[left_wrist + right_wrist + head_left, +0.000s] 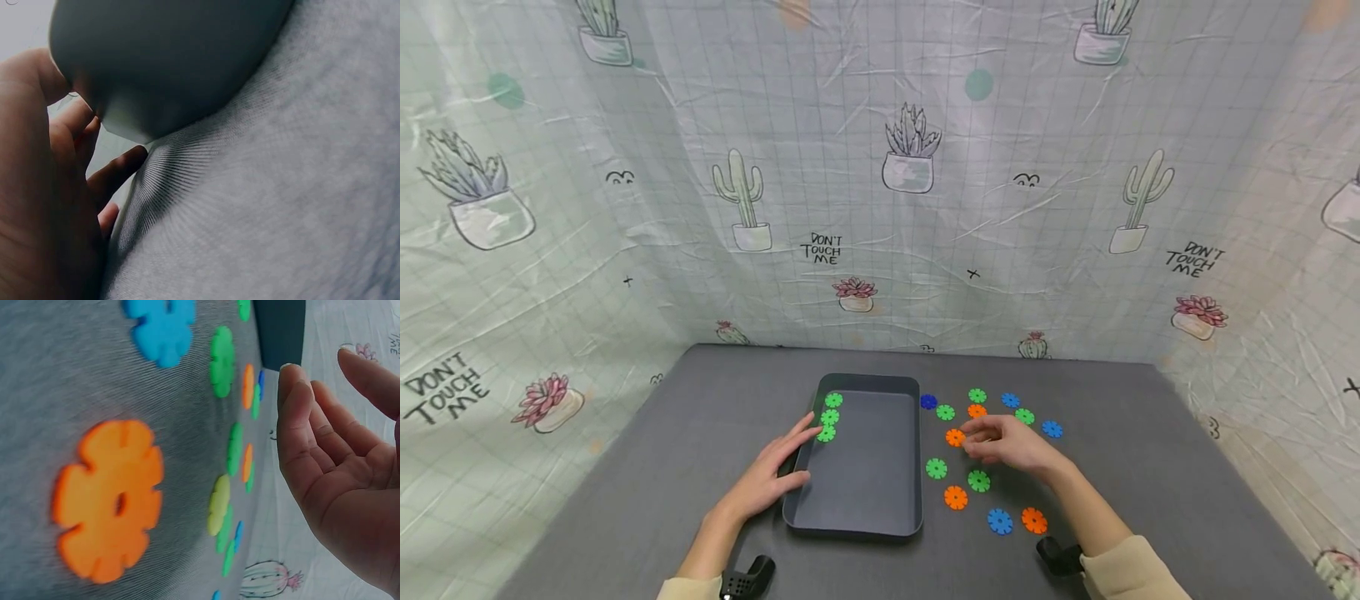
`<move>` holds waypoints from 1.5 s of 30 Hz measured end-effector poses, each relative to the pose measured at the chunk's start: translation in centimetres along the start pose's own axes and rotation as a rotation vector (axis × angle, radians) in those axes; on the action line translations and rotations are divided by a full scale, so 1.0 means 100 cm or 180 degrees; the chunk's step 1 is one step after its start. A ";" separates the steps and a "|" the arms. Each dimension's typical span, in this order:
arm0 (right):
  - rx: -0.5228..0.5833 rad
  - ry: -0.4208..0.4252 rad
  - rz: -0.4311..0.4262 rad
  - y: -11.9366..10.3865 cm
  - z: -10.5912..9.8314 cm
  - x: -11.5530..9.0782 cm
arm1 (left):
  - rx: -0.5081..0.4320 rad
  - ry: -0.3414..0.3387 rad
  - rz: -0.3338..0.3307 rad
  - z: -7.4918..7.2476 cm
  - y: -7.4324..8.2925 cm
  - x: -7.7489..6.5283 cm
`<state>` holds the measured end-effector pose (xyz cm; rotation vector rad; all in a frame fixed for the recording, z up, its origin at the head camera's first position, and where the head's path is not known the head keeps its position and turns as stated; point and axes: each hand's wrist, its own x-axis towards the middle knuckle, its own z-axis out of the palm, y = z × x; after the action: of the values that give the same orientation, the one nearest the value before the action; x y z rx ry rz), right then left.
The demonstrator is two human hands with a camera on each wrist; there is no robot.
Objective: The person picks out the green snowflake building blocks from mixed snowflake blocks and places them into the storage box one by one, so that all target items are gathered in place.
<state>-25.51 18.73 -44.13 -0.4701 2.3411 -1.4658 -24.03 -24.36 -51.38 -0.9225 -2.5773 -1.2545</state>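
Left fingers [799, 438] spread over tray rim [853, 532]; right fingers [985, 422] loosely bent, partly hiding orange disc [976, 410].

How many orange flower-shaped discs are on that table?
4. One orange disc lies just beyond the right hand, another just left of it, a third right of the tray, a fourth by the right wrist camera. The hand may hide more.

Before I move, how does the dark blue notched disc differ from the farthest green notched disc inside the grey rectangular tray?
The dark blue disc looks darker than the bright green disc. The blue disc lies right of the tray; the green disc lies inside it. Both are notched.
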 end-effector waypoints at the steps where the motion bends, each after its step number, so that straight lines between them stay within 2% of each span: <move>1: -0.0002 -0.0006 0.0014 0.002 0.000 -0.001 | -0.0009 -0.0004 0.0000 0.000 0.000 0.000; 13: -0.0034 -0.0104 -0.0105 0.019 -0.002 -0.008 | 0.0003 0.0005 0.0017 -0.001 0.001 0.000; 21: -0.0040 -0.0153 -0.0062 0.023 -0.004 -0.012 | -0.0036 0.0019 0.0060 -0.001 0.001 0.000; 30: -0.0115 -0.0148 -0.0215 0.030 -0.003 -0.010 | 0.0001 0.0018 0.0044 -0.001 0.001 0.000; 45: -0.0247 -0.0132 -0.0266 0.029 0.003 -0.012 | 0.0011 0.0017 0.0023 -0.001 0.001 0.000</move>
<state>-24.62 20.22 -46.77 -0.6201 2.3788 -1.3911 -23.95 -24.37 -51.24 -0.9255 -2.5689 -1.2488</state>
